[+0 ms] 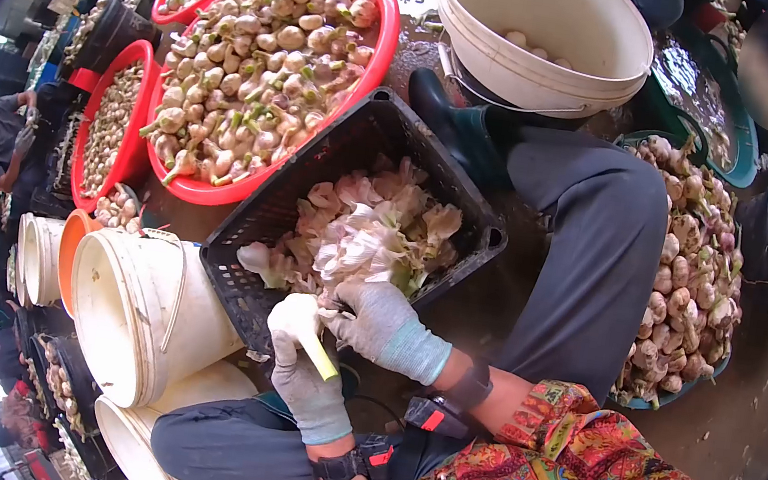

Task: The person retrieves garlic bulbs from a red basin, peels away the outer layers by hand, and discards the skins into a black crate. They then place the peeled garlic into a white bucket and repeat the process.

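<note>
A garlic bulb [296,316] with a cut green stem is in my left hand [306,391], whose gloved fingers are wrapped round it. My right hand [384,326], also in a grey glove, is closed at the bulb's upper right side; its fingertips pinch something small that I cannot make out. Both hands are over the near edge of a black plastic crate [370,130]. Loose papery garlic skins [376,229] lie heaped inside the crate.
Red tubs of garlic [377,43] stand at the upper left, white buckets [187,311] at the left. A white bucket [544,81] with a few bulbs stands ahead. More garlic [686,292] is piled at the right. Another person [1,137] sits at the far left.
</note>
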The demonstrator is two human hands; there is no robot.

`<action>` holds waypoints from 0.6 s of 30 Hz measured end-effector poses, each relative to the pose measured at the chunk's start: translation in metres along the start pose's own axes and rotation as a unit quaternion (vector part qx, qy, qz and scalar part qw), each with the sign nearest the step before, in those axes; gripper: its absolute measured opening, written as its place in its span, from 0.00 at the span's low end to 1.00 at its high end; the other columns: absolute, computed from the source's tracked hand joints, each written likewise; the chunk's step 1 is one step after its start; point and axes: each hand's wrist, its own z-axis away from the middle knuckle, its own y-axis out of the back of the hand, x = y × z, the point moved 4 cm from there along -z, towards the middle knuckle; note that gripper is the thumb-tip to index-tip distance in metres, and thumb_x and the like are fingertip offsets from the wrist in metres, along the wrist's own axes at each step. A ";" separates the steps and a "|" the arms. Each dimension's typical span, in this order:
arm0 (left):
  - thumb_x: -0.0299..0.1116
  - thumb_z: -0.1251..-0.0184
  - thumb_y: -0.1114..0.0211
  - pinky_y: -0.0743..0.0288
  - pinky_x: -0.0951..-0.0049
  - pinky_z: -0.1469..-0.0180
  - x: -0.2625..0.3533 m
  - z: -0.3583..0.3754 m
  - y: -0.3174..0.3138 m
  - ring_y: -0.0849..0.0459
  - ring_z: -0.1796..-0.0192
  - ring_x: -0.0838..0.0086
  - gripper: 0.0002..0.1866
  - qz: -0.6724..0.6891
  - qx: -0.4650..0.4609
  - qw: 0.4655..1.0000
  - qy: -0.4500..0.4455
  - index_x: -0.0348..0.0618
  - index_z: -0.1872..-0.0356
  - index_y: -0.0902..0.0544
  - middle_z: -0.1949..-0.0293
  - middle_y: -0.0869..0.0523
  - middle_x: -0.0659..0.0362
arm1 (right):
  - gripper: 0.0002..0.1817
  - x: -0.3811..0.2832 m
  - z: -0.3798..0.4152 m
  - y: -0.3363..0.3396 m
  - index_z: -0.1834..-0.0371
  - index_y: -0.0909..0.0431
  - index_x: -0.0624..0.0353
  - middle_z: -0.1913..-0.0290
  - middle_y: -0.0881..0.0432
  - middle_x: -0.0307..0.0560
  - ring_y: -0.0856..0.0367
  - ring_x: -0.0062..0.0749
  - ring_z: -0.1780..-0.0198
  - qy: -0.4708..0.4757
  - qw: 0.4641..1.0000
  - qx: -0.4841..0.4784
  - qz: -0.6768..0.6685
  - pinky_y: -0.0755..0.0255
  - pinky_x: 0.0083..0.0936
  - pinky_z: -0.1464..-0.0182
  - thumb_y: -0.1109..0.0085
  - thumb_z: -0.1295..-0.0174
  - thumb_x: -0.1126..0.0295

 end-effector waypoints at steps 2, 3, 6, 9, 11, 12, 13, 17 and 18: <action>0.43 0.32 0.40 0.34 0.61 0.35 -0.004 -0.001 -0.003 0.24 0.42 0.61 0.27 -0.009 -0.017 1.000 0.005 0.34 0.40 0.31 0.45 0.23 0.51 | 0.11 0.005 -0.001 -0.003 0.67 0.23 0.65 0.72 0.20 0.56 0.19 0.47 0.67 0.032 0.998 0.050 0.017 0.27 0.34 0.64 0.39 0.45 0.68; 0.43 0.32 0.40 0.35 0.61 0.35 -0.005 -0.001 -0.007 0.25 0.42 0.61 0.27 -0.016 -0.039 0.999 0.004 0.34 0.40 0.31 0.44 0.24 0.51 | 0.11 0.009 -0.005 -0.007 0.67 0.23 0.65 0.72 0.20 0.56 0.19 0.47 0.67 0.025 0.998 0.049 0.017 0.27 0.34 0.64 0.39 0.45 0.68; 0.41 0.32 0.40 0.33 0.63 0.37 -0.008 -0.001 -0.015 0.25 0.43 0.63 0.25 0.016 -0.001 0.999 0.028 0.33 0.42 0.31 0.45 0.24 0.51 | 0.12 0.018 -0.015 -0.005 0.67 0.24 0.66 0.73 0.21 0.58 0.20 0.49 0.68 -0.030 0.998 0.052 -0.015 0.27 0.35 0.63 0.39 0.48 0.66; 0.38 0.31 0.41 0.33 0.65 0.36 0.002 -0.002 -0.013 0.25 0.42 0.65 0.24 -0.156 0.028 0.985 0.067 0.32 0.40 0.32 0.43 0.25 0.50 | 0.14 0.037 -0.022 0.003 0.67 0.26 0.65 0.69 0.21 0.59 0.20 0.52 0.65 -0.017 0.998 0.051 -0.018 0.27 0.36 0.63 0.38 0.49 0.66; 0.30 0.31 0.43 0.31 0.67 0.38 0.003 0.001 -0.015 0.25 0.43 0.66 0.23 -0.196 0.039 0.978 0.062 0.32 0.38 0.33 0.42 0.26 0.50 | 0.14 0.027 -0.018 0.006 0.66 0.27 0.64 0.69 0.22 0.59 0.21 0.53 0.64 0.020 0.997 0.055 0.046 0.27 0.38 0.62 0.38 0.50 0.66; 0.28 0.32 0.44 0.29 0.70 0.40 0.003 0.001 -0.017 0.24 0.44 0.67 0.23 -0.301 0.034 0.951 0.058 0.32 0.37 0.33 0.43 0.25 0.51 | 0.14 0.021 -0.014 0.003 0.66 0.27 0.63 0.68 0.22 0.59 0.21 0.54 0.63 0.057 0.991 0.057 0.102 0.27 0.40 0.62 0.37 0.50 0.66; 0.25 0.33 0.44 0.27 0.72 0.43 0.001 0.002 -0.017 0.23 0.46 0.67 0.24 -0.404 0.030 0.913 0.053 0.32 0.37 0.33 0.44 0.25 0.51 | 0.14 0.020 -0.013 -0.006 0.66 0.28 0.61 0.70 0.23 0.58 0.21 0.55 0.63 0.063 0.987 0.040 0.139 0.27 0.43 0.61 0.37 0.50 0.65; 0.24 0.37 0.40 0.23 0.79 0.64 0.000 0.005 0.008 0.19 0.66 0.78 0.23 -0.288 0.059 0.945 0.142 0.33 0.40 0.30 0.58 0.18 0.57 | 0.13 0.033 -0.023 -0.015 0.66 0.28 0.62 0.70 0.23 0.58 0.21 0.55 0.64 0.041 0.983 0.059 0.170 0.26 0.42 0.62 0.39 0.47 0.65; 0.25 0.36 0.39 0.25 0.80 0.69 0.002 0.008 0.001 0.21 0.71 0.81 0.21 -0.281 0.072 0.950 0.117 0.33 0.42 0.29 0.63 0.18 0.58 | 0.11 0.035 -0.029 -0.006 0.66 0.28 0.62 0.70 0.22 0.59 0.21 0.55 0.64 0.038 0.983 0.109 0.145 0.25 0.40 0.61 0.41 0.44 0.66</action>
